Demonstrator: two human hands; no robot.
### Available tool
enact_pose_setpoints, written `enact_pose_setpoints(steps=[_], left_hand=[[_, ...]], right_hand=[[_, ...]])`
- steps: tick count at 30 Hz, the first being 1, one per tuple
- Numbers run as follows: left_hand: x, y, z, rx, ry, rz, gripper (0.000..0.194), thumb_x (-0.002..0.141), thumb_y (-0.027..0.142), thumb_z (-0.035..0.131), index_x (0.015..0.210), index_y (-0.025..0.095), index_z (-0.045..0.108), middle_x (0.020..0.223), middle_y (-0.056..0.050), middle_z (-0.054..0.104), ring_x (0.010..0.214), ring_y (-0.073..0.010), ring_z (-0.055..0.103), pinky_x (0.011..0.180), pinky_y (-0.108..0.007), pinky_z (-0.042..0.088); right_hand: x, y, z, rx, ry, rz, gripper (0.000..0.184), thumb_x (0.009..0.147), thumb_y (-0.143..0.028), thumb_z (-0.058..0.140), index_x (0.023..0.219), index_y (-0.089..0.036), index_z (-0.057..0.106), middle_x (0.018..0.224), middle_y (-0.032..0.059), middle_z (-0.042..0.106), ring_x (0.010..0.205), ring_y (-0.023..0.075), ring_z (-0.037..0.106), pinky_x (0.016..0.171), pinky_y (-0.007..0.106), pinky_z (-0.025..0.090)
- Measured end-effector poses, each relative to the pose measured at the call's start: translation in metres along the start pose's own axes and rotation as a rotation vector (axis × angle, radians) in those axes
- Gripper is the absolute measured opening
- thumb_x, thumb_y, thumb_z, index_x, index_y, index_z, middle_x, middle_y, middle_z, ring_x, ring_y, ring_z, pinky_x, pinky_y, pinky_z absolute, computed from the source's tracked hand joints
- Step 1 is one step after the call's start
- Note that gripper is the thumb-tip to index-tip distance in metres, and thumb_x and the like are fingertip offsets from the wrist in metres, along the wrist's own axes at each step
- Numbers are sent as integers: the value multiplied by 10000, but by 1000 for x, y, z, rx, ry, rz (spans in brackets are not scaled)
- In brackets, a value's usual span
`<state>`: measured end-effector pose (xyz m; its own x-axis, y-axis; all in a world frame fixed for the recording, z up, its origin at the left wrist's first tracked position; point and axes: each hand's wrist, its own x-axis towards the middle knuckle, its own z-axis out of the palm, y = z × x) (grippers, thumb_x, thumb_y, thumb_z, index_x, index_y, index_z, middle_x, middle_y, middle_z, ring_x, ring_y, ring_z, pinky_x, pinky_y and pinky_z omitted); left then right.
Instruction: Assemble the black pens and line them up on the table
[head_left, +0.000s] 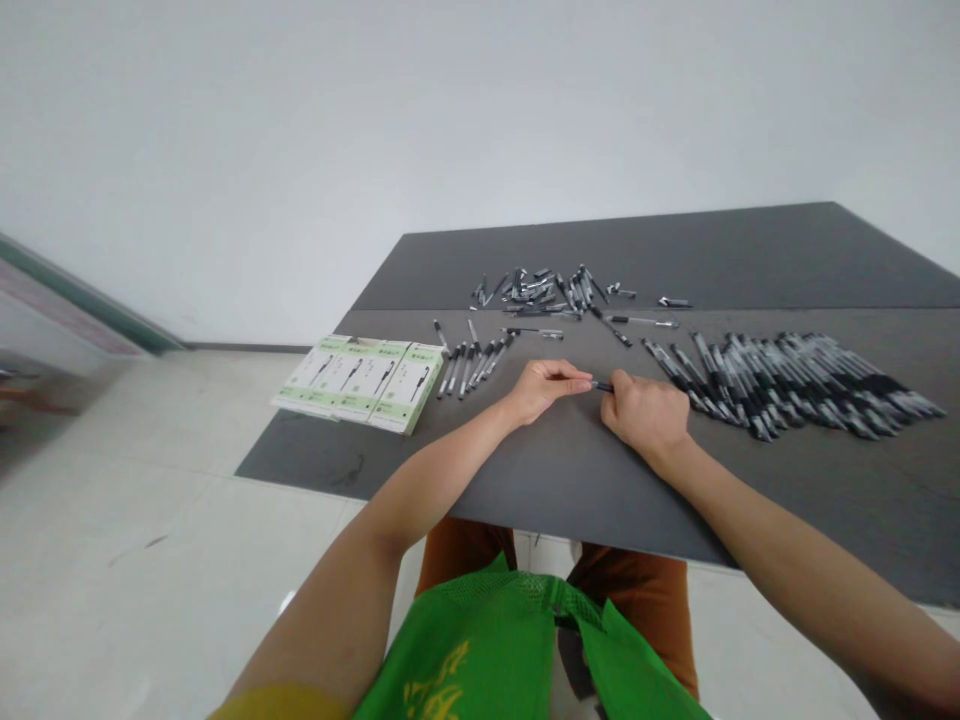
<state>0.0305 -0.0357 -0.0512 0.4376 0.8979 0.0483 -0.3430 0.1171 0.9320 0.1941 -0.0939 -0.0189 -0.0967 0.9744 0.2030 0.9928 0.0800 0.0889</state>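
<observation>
Between my two hands, over the front part of the dark table (555, 470), lies a black pen (602, 386), mostly covered by fingers. My left hand (551, 388) pinches its left end with thumb and fingertips. Wrapped round the other end, my right hand (646, 408) is closed in a fist with the thumb along the pen. To the right of that hand spreads a large pile of assembled-looking pens (795, 385), clear with black grips. A smaller row of pens (474, 366) lies left of my left hand.
Green-and-white pen boxes (360, 380) lie side by side at the table's left edge. Farther back is a loose heap of caps and pen parts (536, 290). A single clear pen part (641, 322) lies near the table seam. A white wall (480, 120) stands behind.
</observation>
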Motion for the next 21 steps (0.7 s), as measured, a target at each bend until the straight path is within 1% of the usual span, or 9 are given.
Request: enact_pose_setpoints(steps=[1,3,6,9,12,15,18,21], left_hand=[[1,-3,1,58,39,24,369,504,375,924,731,144,748,800,-20,717,761,-105,618,833,-304,458],[2,-7,1,180,68,32,386,530,386,912,772,132,750,818,-38,731,754,-115,623,807,-299,467],[5,-10,-1,354,41,9,374,594,383,884,825,120,754,814,-55,736,719,-122,620,758,-288,476],[4,-8,-1,536,30,56,269,693,327,830,860,129,760,824,-59,735,712,-126,621,738,-278,481],[0,-7,1,664,43,122,193,747,288,787,875,145,765,854,-59,735,724,-132,629,727,-271,486],[-4,-9,4,732,106,129,183,743,286,795,864,152,768,865,-65,746,729,-148,648,711,-275,496],[-4,-9,7,796,157,121,207,725,322,817,854,167,770,902,-70,763,782,-172,680,742,-287,511],[-4,-4,11,953,148,135,226,767,396,782,876,198,776,932,-54,770,820,-177,689,780,-290,507]], right_hand=[[0,-2,-2,-1,-11,24,294,902,-281,404,904,-137,660,837,153,719,769,271,694,614,295,337],[1,-5,-4,2,-58,68,311,912,-287,402,915,-134,673,846,167,723,777,285,709,643,306,401],[3,-5,-3,27,-160,110,333,919,-303,402,949,-140,690,842,176,728,783,297,724,674,335,468],[6,-1,-1,58,-221,113,320,906,-316,429,975,-151,693,860,177,735,816,300,732,704,355,498],[9,2,-1,80,-221,88,315,904,-329,433,975,-157,687,883,176,739,841,313,733,705,371,510],[10,3,-1,81,-218,80,306,904,-326,438,971,-158,684,900,176,741,850,321,733,694,371,512],[10,3,-1,69,-216,79,299,909,-318,436,977,-161,681,903,170,742,847,317,734,688,363,512],[10,4,1,51,-207,74,305,916,-311,422,979,-160,680,897,171,743,837,318,736,681,364,514]])
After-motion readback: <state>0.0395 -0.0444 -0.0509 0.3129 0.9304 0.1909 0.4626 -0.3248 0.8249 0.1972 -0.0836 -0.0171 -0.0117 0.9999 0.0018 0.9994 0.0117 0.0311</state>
